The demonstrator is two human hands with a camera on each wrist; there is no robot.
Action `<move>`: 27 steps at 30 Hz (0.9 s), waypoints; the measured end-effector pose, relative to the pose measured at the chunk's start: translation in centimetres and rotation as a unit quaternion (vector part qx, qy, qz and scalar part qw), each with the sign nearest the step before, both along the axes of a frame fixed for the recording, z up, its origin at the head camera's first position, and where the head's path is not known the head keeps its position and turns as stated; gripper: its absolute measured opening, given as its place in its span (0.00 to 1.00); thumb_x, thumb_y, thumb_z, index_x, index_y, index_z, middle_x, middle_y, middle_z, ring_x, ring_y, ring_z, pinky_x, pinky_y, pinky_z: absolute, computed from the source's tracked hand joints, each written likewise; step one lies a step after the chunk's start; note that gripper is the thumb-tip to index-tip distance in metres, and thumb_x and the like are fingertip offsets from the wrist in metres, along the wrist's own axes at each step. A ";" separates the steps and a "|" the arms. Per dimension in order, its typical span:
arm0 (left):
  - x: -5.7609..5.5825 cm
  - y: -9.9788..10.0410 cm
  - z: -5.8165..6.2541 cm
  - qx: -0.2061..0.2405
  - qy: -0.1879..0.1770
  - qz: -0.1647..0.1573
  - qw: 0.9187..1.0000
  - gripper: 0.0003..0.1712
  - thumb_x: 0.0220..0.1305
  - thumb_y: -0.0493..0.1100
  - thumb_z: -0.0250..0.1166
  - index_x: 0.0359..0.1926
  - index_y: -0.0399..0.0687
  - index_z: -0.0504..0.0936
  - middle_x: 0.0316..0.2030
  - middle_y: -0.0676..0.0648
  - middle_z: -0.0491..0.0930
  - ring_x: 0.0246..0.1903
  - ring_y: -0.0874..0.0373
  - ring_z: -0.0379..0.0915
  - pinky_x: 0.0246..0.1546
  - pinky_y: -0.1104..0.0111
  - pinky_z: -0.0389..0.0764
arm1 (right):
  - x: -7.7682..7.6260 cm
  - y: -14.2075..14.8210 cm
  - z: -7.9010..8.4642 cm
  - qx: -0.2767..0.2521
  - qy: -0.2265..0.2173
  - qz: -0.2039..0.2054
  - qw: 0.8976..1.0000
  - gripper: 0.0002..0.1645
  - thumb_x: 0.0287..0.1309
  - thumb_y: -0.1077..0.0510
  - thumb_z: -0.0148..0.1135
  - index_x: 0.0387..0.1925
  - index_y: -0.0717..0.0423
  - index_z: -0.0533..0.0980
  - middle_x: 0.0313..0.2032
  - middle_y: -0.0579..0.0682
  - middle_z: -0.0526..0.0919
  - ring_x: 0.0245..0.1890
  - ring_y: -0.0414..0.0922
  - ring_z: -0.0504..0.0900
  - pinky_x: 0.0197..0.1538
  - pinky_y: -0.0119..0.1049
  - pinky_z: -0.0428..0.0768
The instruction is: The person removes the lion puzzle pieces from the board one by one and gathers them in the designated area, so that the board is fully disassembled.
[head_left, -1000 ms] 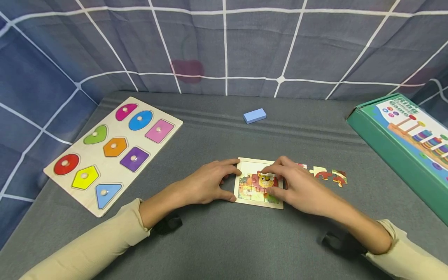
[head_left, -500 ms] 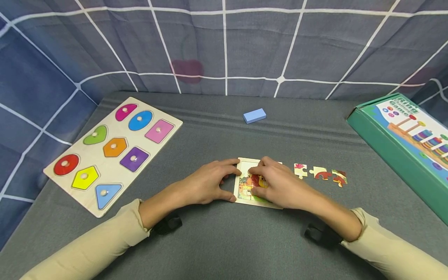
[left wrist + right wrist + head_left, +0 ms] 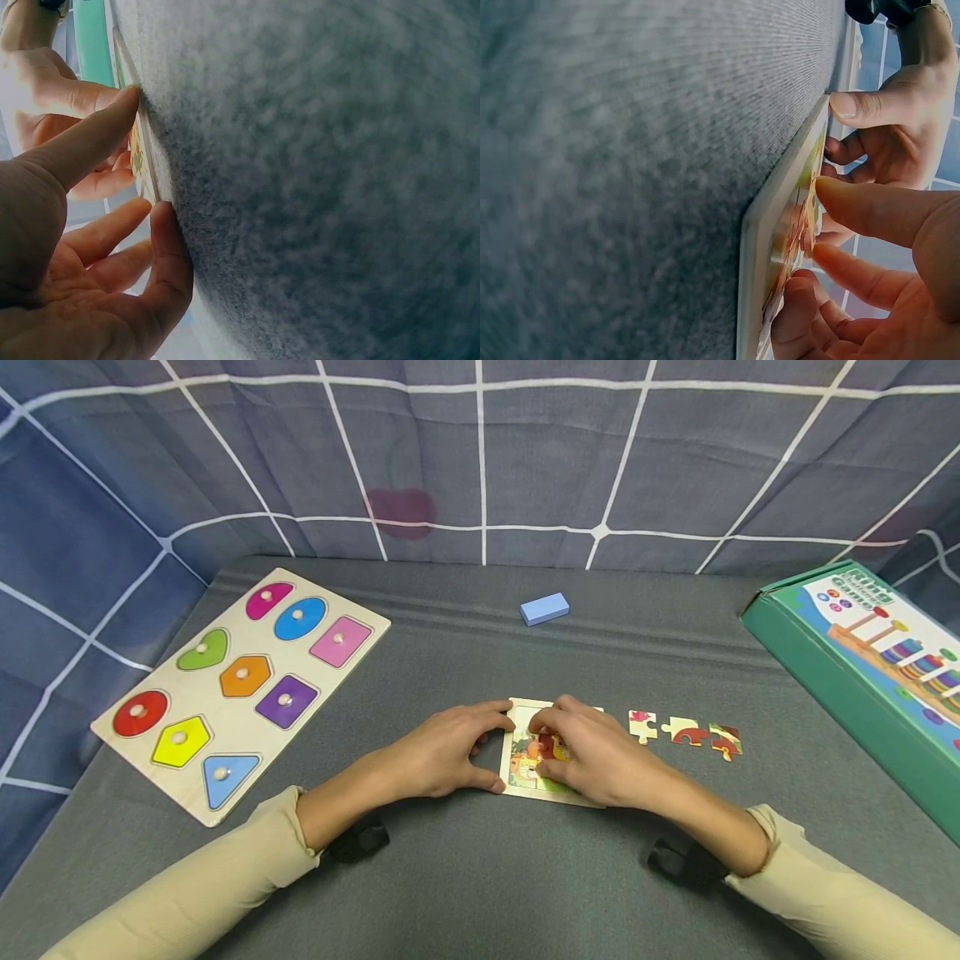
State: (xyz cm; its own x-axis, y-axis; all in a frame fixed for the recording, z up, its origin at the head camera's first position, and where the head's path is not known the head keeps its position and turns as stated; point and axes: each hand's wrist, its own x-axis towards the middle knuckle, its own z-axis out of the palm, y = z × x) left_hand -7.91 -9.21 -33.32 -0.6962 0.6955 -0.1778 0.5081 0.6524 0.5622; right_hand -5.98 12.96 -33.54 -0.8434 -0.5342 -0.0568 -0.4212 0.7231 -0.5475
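A square, pale wooden puzzle tray (image 3: 555, 798) on grey cloth (image 3: 480, 885) is touched along its left edge by the left hand (image 3: 446, 753), thumb and fingers spread wide. Colourful jigsaw pieces (image 3: 523, 767) inside are touched by the half-curled right hand (image 3: 603, 760); whether one is pinched cannot be told.

The green box (image 3: 862, 681) carries a two-line title (image 3: 862, 585) in green letters on its top face; exact wording too blurred to confirm.
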 end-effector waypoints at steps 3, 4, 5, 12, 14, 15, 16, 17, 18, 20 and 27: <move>0.0 0.0 0.0 0.006 0.002 -0.001 1.000 0.37 0.52 0.49 0.78 0.61 0.42 0.75 0.70 0.42 0.64 0.41 0.59 0.71 0.49 0.60 0.71 | -0.1 -0.1 -0.1 -0.006 0.005 0.000 1.000 0.19 0.50 0.61 0.73 0.45 0.58 0.79 0.36 0.46 0.75 0.31 0.41 0.70 0.38 0.41 0.70; 0.0 0.0 0.0 0.008 0.003 0.000 1.000 0.37 0.52 0.49 0.78 0.61 0.42 0.75 0.70 0.42 0.64 0.40 0.59 0.71 0.48 0.60 0.71 | -0.1 -0.1 -0.1 -0.010 0.006 0.001 1.000 0.18 0.50 0.61 0.73 0.44 0.57 0.78 0.35 0.45 0.75 0.31 0.41 0.70 0.38 0.41 0.70; 0.0 0.0 0.0 0.009 0.003 0.000 1.000 0.37 0.52 0.48 0.78 0.60 0.42 0.75 0.70 0.42 0.64 0.40 0.60 0.71 0.48 0.60 0.71 | -0.1 -0.1 -0.1 -0.014 0.006 0.001 1.000 0.18 0.50 0.62 0.73 0.43 0.57 0.78 0.34 0.45 0.75 0.30 0.40 0.70 0.38 0.41 0.70; 0.1 0.0 0.1 0.009 0.002 0.000 1.000 0.36 0.52 0.49 0.78 0.60 0.43 0.76 0.70 0.42 0.64 0.42 0.59 0.71 0.51 0.59 0.71 | -0.4 -0.4 0.0 -0.023 -0.002 -0.003 1.000 0.15 0.47 0.64 0.72 0.38 0.55 0.77 0.26 0.40 0.74 0.26 0.38 0.70 0.36 0.39 0.70; 0.1 0.0 0.1 0.009 0.000 0.001 1.000 0.37 0.52 0.49 0.78 0.60 0.42 0.76 0.70 0.43 0.64 0.43 0.59 0.72 0.50 0.59 0.71 | -0.5 -0.5 0.0 -0.020 -0.003 -0.004 1.000 0.14 0.47 0.64 0.72 0.37 0.54 0.77 0.25 0.39 0.74 0.25 0.38 0.70 0.35 0.38 0.70; 0.1 0.0 0.1 0.008 0.000 0.001 1.000 0.37 0.52 0.49 0.78 0.60 0.42 0.76 0.70 0.43 0.64 0.43 0.59 0.72 0.50 0.59 0.71 | -0.5 -0.5 0.0 -0.018 -0.002 -0.005 1.000 0.14 0.47 0.64 0.73 0.37 0.54 0.77 0.25 0.39 0.74 0.25 0.38 0.70 0.35 0.38 0.70; 0.1 0.0 0.1 0.008 0.000 0.001 1.000 0.37 0.52 0.49 0.78 0.61 0.42 0.76 0.70 0.43 0.64 0.43 0.59 0.72 0.50 0.59 0.71 | -0.5 -0.6 0.0 -0.016 -0.002 -0.006 1.000 0.14 0.48 0.64 0.73 0.37 0.54 0.77 0.25 0.39 0.74 0.26 0.38 0.70 0.35 0.38 0.70; 0.1 0.0 0.1 0.006 -0.001 0.002 1.000 0.37 0.52 0.49 0.78 0.61 0.42 0.76 0.70 0.43 0.64 0.43 0.59 0.72 0.50 0.60 0.72 | -0.5 -0.6 0.0 -0.014 -0.003 -0.007 1.000 0.14 0.48 0.64 0.73 0.37 0.54 0.77 0.25 0.38 0.74 0.26 0.38 0.70 0.36 0.38 0.70; 0.1 0.0 0.1 0.005 -0.002 0.003 1.000 0.37 0.52 0.49 0.78 0.61 0.42 0.75 0.70 0.43 0.64 0.43 0.59 0.72 0.50 0.60 0.71 | -0.6 -0.6 0.0 -0.012 -0.003 -0.008 1.000 0.14 0.48 0.64 0.73 0.37 0.54 0.78 0.25 0.38 0.74 0.26 0.38 0.70 0.36 0.38 0.71; 0.1 0.0 0.2 0.003 -0.003 0.004 1.000 0.38 0.52 0.49 0.78 0.61 0.42 0.75 0.70 0.43 0.64 0.43 0.59 0.72 0.50 0.60 0.71 | -0.6 -0.7 0.0 -0.009 -0.003 -0.009 1.000 0.14 0.47 0.64 0.72 0.37 0.55 0.78 0.25 0.38 0.74 0.26 0.38 0.70 0.36 0.39 0.71; 0.1 0.0 0.2 -0.001 -0.005 0.006 1.000 0.38 0.52 0.49 0.78 0.62 0.42 0.75 0.70 0.43 0.64 0.42 0.60 0.71 0.48 0.61 0.71 | -0.8 -0.9 0.1 -0.005 -0.005 -0.009 1.000 0.14 0.47 0.64 0.72 0.37 0.55 0.78 0.23 0.37 0.73 0.25 0.37 0.70 0.36 0.39 0.71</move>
State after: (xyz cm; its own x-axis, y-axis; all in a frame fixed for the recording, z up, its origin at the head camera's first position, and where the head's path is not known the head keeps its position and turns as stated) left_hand -7.82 -9.23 -33.17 -0.7026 0.6866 -0.1869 0.4945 0.6600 0.5656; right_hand -6.73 12.10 -33.41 -0.8527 -0.5190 -0.0593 -0.4023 0.7248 -0.5593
